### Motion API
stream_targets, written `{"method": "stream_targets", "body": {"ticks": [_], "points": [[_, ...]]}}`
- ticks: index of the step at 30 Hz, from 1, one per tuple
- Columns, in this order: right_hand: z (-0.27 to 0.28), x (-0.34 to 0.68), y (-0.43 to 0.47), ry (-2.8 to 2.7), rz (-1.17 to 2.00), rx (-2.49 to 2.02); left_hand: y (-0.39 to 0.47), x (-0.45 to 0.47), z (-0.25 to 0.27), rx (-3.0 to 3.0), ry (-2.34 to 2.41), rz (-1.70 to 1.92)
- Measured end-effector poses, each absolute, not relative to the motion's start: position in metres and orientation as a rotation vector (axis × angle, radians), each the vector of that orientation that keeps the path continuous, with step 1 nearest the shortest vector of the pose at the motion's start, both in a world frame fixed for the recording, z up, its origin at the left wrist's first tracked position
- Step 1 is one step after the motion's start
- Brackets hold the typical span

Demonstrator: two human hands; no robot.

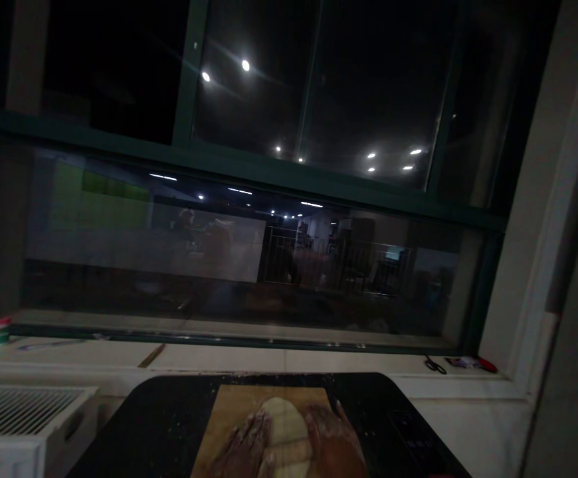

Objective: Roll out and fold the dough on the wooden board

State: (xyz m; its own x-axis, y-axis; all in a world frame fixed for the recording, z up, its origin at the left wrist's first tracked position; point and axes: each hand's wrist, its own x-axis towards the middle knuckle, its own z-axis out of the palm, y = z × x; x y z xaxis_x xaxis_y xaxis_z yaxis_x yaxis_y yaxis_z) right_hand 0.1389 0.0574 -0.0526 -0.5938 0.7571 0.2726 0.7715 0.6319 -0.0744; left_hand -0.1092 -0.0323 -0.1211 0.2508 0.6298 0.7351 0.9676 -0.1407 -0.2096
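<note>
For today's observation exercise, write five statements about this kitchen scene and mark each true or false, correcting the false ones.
1. Both hands, the left hand and the right hand, rest on a pale oval lump of dough. True.
2. The dough lies on a light brown wooden board. True.
3. The board sits on a white tablecloth. False: it sits on a black, flour-speckled surface.
4. A pair of black-handled scissors lies on the pale windowsill at the right. True.
5. Daylight comes through the dark-framed window. False: the glass is dark and reflects ceiling lights.
</note>
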Motion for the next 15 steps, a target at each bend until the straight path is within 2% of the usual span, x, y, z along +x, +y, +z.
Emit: {"method": "stream_targets", "body": {"ticks": [4,8,12,15], "points": [[-0.010,0.098,0.101,-2.691,0.097,-1.126,-0.023,-0.111,-0.067,-2.099,-1.743,-0.394],[-0.004,0.075,0.131,-2.804,0.179,-1.059,-0.030,-0.107,-0.030,-2.135,-2.111,-0.215],[-0.010,0.088,0.123,-2.807,0.188,-1.143,-0.026,-0.102,-0.047,-2.007,-2.105,-0.329],[-0.017,0.108,0.102,-2.728,0.091,-1.242,-0.018,-0.102,-0.075,-1.838,-1.878,-0.445]]}}
